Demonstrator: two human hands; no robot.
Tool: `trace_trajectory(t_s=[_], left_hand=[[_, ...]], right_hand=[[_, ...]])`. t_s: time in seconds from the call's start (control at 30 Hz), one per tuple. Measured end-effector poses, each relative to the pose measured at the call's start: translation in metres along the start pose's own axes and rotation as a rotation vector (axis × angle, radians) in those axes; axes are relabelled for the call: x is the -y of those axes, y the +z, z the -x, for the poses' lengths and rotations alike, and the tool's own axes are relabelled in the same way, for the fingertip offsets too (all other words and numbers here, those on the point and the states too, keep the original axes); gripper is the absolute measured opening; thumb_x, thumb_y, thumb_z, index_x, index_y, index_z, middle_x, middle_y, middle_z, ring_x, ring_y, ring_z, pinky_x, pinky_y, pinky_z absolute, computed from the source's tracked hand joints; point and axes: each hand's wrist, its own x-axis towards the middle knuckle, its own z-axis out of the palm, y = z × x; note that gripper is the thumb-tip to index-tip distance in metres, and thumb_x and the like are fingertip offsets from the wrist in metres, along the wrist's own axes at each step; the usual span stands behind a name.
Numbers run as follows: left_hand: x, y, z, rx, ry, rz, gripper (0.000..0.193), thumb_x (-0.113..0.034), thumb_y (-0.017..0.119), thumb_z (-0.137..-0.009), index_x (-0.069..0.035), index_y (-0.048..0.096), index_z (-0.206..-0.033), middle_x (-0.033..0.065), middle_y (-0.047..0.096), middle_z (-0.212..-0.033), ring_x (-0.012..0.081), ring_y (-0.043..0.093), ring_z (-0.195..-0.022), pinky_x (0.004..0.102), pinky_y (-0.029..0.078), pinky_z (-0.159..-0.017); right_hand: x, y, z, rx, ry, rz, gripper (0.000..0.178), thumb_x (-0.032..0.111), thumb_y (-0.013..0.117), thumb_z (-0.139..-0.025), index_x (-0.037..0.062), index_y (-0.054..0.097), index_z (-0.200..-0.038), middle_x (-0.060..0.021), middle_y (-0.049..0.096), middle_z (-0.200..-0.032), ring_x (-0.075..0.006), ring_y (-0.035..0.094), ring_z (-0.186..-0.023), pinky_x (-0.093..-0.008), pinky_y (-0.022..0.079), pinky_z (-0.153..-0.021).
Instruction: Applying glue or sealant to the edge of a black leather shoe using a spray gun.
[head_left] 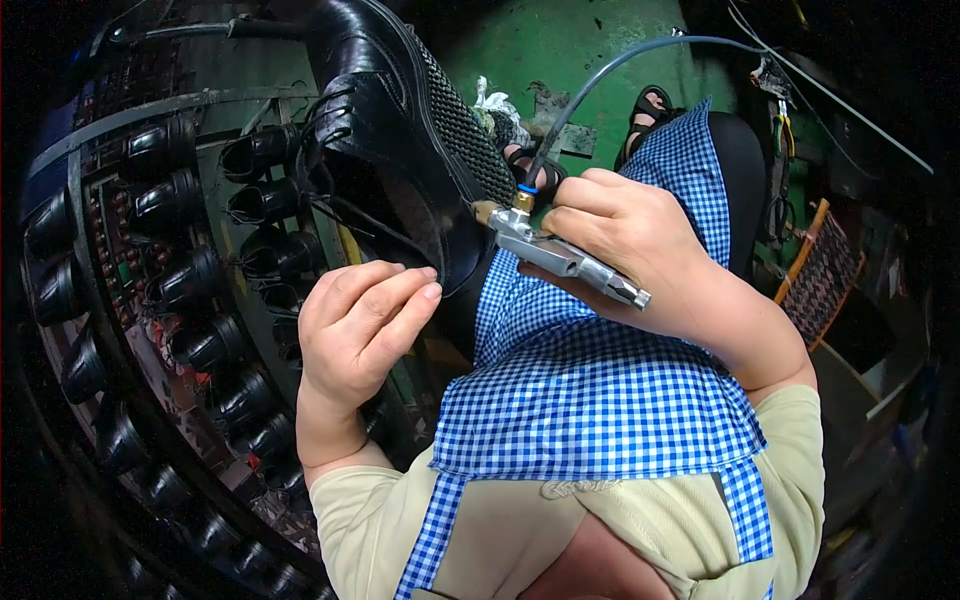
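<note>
A large black lace-up shoe (370, 125) is tilted in front of me, toe pointing away, its opening toward me and its textured sole facing right. My left hand (360, 325) is closed at the near edge of the opening, fingertips on the heel collar; part of its grip is hidden. Wrapped round a silver metal air gun (570, 262) is my right hand (625, 225). The gun's tip is close beside the shoe's heel; I cannot tell whether they touch. A dark hose (585, 95) runs into a brass fitting with a blue ring on the gun.
At left, a curved metal rack (78, 200) carries several rows of black shoes (165, 200). A crumpled cloth (495, 105) lies on the green floor (640, 55) beyond my knees. My sandalled feet and blue checked apron (600, 410) are below. A woven-backed chair (822, 270) stands at right.
</note>
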Motion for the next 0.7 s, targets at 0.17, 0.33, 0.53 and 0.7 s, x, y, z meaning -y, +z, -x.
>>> trace_trajectory(t_s=[0.17,0.33,0.53,0.7], left_hand=[[-0.004,-0.006,-0.007,0.06,0.019,-0.088,0.049,-0.003,0.075,-0.076,-0.026,0.077,-0.12,0.0006,0.069,-0.113,0.0198,0.067,-0.096,0.033,0.056,-0.07],[-0.007,-0.009,-0.022,0.087,0.042,-0.149,0.044,-0.004,0.074,-0.075,-0.024,0.081,-0.113,0.0001,0.068,-0.119,0.0205,0.066,-0.106,0.0354,0.058,-0.076],[-0.005,-0.007,-0.051,0.1,0.113,-0.148,0.029,-0.012,0.073,-0.08,-0.014,0.081,-0.107,0.0017,0.07,-0.13,0.0266,0.065,-0.124,0.0424,0.056,-0.102],[-0.003,-0.004,-0.071,0.147,0.129,-0.142,0.029,-0.013,0.07,-0.084,-0.012,0.078,-0.111,0.004,0.071,-0.128,0.0292,0.064,-0.128,0.0459,0.053,-0.106]], right_hand=[[0.002,-0.006,0.011,0.065,-0.001,0.008,0.029,0.02,0.088,-0.076,0.0061,0.068,-0.091,-0.0049,0.062,-0.087,-0.0238,0.061,-0.074,-0.0337,0.052,-0.062],[0.011,-0.008,0.026,0.073,0.029,0.052,0.021,0.017,0.075,-0.075,0.0062,0.065,-0.09,-0.0053,0.058,-0.091,-0.0235,0.062,-0.084,-0.035,0.055,-0.064],[0.015,-0.011,0.039,-0.014,0.02,0.131,0.03,0.015,0.079,-0.069,0.0038,0.069,-0.095,-0.0054,0.059,-0.088,-0.0227,0.059,-0.075,-0.0324,0.052,-0.06],[0.017,-0.016,0.047,-0.07,0.05,0.16,0.022,0.017,0.073,-0.076,0.0044,0.067,-0.092,-0.0042,0.055,-0.086,-0.0202,0.058,-0.076,-0.0304,0.051,-0.06]])
